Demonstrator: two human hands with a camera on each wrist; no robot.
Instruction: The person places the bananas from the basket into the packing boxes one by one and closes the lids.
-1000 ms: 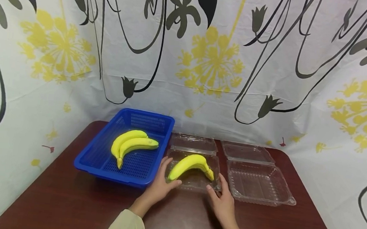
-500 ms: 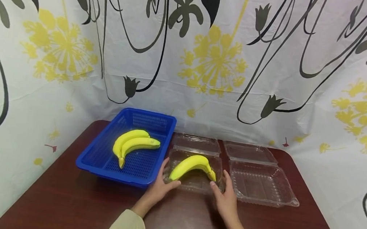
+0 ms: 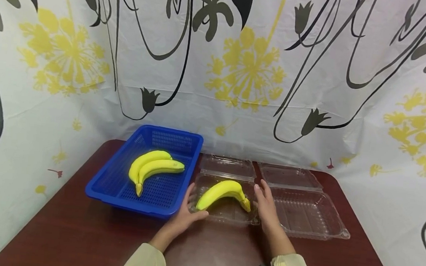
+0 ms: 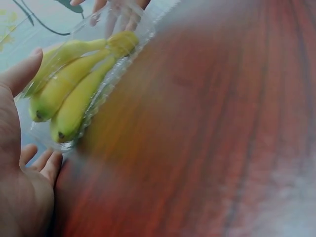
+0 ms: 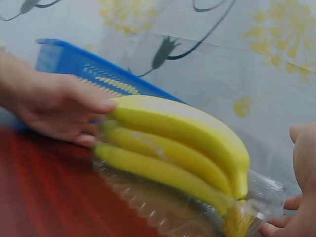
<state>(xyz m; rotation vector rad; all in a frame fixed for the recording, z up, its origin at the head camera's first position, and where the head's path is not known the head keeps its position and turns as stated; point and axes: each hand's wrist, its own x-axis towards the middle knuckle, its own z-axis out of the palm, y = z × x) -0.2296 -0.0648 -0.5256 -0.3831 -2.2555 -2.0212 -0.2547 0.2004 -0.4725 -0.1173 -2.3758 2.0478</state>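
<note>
A bunch of yellow bananas [image 3: 220, 192] lies in the nearer tray of a clear plastic clamshell box [image 3: 224, 216], whose lid is folded back. My left hand [image 3: 182, 217] is at the box's left side, thumb apart from the fingers; whether it touches the wall I cannot tell. In the left wrist view, three bananas [image 4: 74, 91] show side by side through the clear plastic. Beside the box's right wall is my right hand [image 3: 267, 207], its fingers extended and holding nothing. The stem end [image 5: 238, 219] points towards that hand in the right wrist view.
A blue plastic basket [image 3: 97, 192] with another bunch of bananas [image 3: 156, 168] stands at the left. To the right is a second clear clamshell box [image 3: 305, 213], its lid laid back. A patterned curtain [image 3: 243, 131] hangs behind the dark red table [image 3: 75, 231].
My right hand has shifted upward along the box's right side, its thumb now lifted from the front corner. My left hand and the bananas have stayed nearly in place.
</note>
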